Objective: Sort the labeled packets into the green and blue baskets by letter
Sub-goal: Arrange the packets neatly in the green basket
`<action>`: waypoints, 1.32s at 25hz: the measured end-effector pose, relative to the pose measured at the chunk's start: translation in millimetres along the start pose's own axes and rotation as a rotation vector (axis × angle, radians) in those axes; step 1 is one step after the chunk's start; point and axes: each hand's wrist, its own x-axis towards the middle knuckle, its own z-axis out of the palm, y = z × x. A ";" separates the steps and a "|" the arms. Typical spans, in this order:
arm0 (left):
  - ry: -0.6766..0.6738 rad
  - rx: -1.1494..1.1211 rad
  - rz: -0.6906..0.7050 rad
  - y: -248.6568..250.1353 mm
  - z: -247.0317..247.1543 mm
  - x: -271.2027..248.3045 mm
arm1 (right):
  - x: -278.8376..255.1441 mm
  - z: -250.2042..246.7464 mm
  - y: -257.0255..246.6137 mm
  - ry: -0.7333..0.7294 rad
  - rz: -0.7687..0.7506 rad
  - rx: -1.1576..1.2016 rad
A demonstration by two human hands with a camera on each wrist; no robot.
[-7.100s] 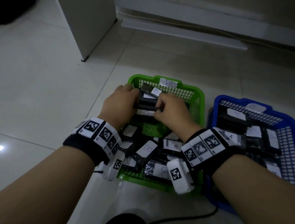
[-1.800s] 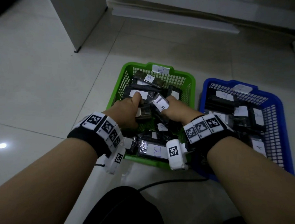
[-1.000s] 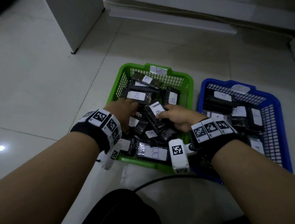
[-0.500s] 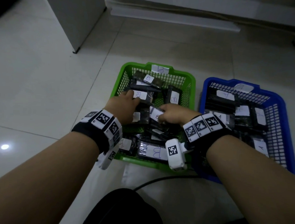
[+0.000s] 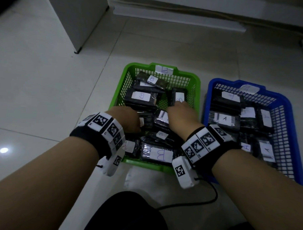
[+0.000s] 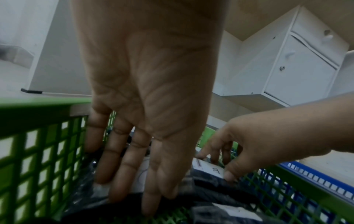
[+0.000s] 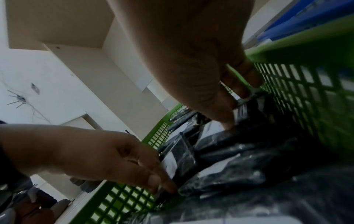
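The green basket, tagged B, holds several black packets with white B labels. The blue basket, tagged A, holds A-labelled packets. Both hands are inside the green basket. My left hand lies at its near left, fingers straight, pressing down on the black packets. My right hand reaches to the far right. There it pinches the top edge of an upright B packet between thumb and curled fingers. The left wrist view shows the same pinch on the B packet.
A white cabinet stands on the tiled floor at the back left, and a low white ledge runs along the back. A black cable trails on the floor in front of the baskets. My dark knee is at the bottom.
My right hand has moved forward from the basket's middle to the upright packet at the far right. My left hand has drawn back from the far B packet toward the near left.
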 end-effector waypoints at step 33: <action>0.183 -0.091 0.045 -13.8 10.5 0.0 | 43.0 -20.8 15.6 0.163 0.332 0.868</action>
